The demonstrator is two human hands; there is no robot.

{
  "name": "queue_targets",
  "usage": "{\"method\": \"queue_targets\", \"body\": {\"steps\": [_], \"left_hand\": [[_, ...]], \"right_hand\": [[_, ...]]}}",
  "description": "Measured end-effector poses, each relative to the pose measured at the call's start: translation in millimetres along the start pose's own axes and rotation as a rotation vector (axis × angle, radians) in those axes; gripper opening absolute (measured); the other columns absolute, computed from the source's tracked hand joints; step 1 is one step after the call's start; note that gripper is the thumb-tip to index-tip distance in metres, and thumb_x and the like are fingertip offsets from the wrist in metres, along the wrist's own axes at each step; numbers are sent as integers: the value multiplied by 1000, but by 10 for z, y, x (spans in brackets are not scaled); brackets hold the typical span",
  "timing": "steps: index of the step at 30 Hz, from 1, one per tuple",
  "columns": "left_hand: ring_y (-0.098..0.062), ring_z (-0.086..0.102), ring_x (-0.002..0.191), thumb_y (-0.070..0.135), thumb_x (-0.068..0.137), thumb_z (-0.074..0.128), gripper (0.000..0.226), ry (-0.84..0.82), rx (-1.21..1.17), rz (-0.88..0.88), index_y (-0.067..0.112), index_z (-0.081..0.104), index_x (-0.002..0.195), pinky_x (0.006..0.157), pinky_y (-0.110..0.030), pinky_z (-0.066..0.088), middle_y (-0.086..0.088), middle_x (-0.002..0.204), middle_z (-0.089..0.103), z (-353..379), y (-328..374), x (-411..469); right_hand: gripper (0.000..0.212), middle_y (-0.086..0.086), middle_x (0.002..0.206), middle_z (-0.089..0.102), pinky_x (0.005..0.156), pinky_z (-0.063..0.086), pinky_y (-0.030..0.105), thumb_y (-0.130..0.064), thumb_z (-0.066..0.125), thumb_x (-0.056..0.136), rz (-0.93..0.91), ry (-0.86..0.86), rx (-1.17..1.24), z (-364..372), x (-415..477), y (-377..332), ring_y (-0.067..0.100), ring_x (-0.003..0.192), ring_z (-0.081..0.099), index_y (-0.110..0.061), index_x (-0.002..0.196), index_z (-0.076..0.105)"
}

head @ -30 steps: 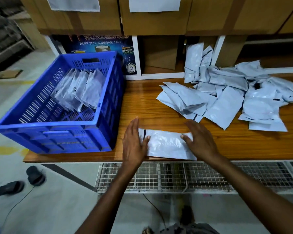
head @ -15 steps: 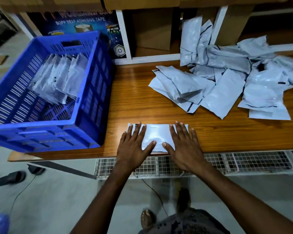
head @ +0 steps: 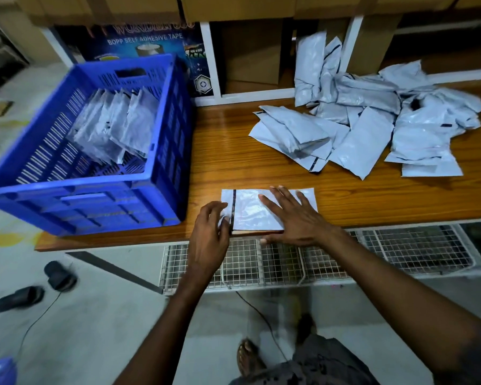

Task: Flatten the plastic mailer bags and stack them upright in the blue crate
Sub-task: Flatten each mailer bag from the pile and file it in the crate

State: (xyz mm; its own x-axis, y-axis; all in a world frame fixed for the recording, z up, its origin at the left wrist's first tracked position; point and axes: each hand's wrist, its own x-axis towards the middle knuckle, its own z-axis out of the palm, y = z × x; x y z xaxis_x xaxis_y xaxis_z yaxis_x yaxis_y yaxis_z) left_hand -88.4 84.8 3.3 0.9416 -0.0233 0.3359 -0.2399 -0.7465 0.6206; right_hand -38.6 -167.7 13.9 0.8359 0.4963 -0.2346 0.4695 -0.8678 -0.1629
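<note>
Near the tabletop's (head: 261, 173) front edge, the right hand's (head: 295, 220) flat fingers (head: 275, 196) cover half the mailer bag (head: 247, 211); the left hand (head: 208, 237) pinches its blurred flap.

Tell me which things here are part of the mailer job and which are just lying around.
Job: mailer, left hand, right hand, loose pile, crate, stacked mailers.
Lying about: sandals, tape box, wire baskets.
</note>
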Motion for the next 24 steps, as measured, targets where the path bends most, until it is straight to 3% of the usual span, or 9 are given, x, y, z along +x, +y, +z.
{"method": "queue_targets", "body": {"steps": [2, 5, 7, 10, 13, 15, 17, 20, 24], "left_hand": [[-23, 57, 120, 12, 101, 58, 29, 45, 2, 19, 12, 62, 130, 94, -44, 52, -4, 131, 59, -95, 59, -71], [-23, 62, 113, 17, 101, 55, 26, 168, 24, 37, 16, 65, 125, 90, -38, 52, 0, 123, 64, -296, 186, -122], [-21, 65, 107, 16, 101, 57, 25, 251, 44, 52, 18, 67, 123, 85, -36, 52, 2, 118, 67, -450, 310, -121], [-18, 68, 93, 13, 100, 58, 22, 377, 43, 70, 16, 69, 119, 74, -39, 56, 3, 113, 69, -704, 481, -91], [-17, 68, 86, 11, 98, 61, 19, 485, 7, 30, 20, 69, 113, 69, -44, 56, 6, 107, 69, -935, 589, -54], [-17, 67, 82, 11, 98, 62, 18, 542, -1, 2, 22, 69, 110, 66, -46, 55, 7, 104, 69, -1093, 585, -12], [-17, 68, 80, 16, 99, 62, 14, 605, -32, -52, 23, 69, 109, 67, -47, 55, 7, 102, 70, -1263, 541, 39], [-14, 68, 83, 23, 99, 61, 12, 681, -54, -108, 24, 70, 107, 72, -46, 56, 7, 100, 71, -1582, 391, 211], [-20, 67, 99, 31, 100, 59, 16, 568, 173, -61, 25, 68, 111, 82, -41, 53, 5, 107, 72, -2073, -12, 622]], "right_hand": [[104, 4, 165, -29, 124, -8, 54, -87, 35, 85, 14, -11, -62, 100, -82, -18, 21, 151, -29, -38, 157, -22], [88, 6, 168, -18, 125, 2, 54, -48, 51, 101, 44, 61, -83, 181, -350, -91, 23, 154, -20, -35, 160, -12], [80, 4, 170, -4, 126, 6, 48, -20, 50, 100, 62, 90, -16, 159, -534, -150, 22, 157, -6, -33, 162, 2], [76, 3, 166, 25, 123, 22, 40, 0, 49, 92, 61, 208, 166, -8, -729, -300, 22, 154, 21, -29, 159, 26], [69, 1, 159, 42, 114, 40, 40, 2, 49, 93, 93, 400, 310, -272, -781, -493, 22, 145, 40, -27, 155, 40], [64, -3, 155, 46, 99, 52, 42, -4, 50, 97, 132, 498, 346, -494, -747, -614, 21, 134, 51, -32, 154, 40], [60, -5, 150, 52, 92, 53, 38, -9, 50, 99, 163, 572, 417, -723, -666, -720, 22, 123, 58, -35, 152, 41], [51, -1, 141, 61, 96, 48, 34, -10, 47, 100, 172, 677, 567, -1133, -482, -928, 24, 124, 58, -30, 147, 51], [43, 6, 131, 67, 90, 50, 35, -18, 45, 102, 98, 755, 636, -1699, -122, -1424, 28, 117, 61, -22, 144, 55]]}}
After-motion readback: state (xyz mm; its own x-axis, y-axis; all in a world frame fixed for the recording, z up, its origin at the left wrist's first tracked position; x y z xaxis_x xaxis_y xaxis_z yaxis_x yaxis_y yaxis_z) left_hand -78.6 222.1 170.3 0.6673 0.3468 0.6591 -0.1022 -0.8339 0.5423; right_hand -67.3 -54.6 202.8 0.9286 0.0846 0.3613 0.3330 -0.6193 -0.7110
